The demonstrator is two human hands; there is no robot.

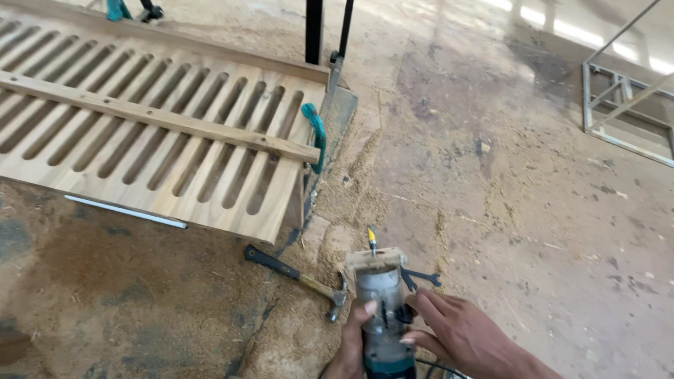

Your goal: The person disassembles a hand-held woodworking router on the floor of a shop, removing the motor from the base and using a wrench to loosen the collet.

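**Router held bit-up over the sawdust floor**

Both hands grip a router (381,309) near the bottom edge of the floor (505,175): the left hand (349,351) is wrapped round its body, the right hand (460,333) is pressed on its side. Its bit (372,238) points up, with a small wrench (421,277) at the base. It looks like bit fitting; tightening calls for a firm hold. A hammer (298,275) lies beside it, below the slotted wooden panel (161,126).
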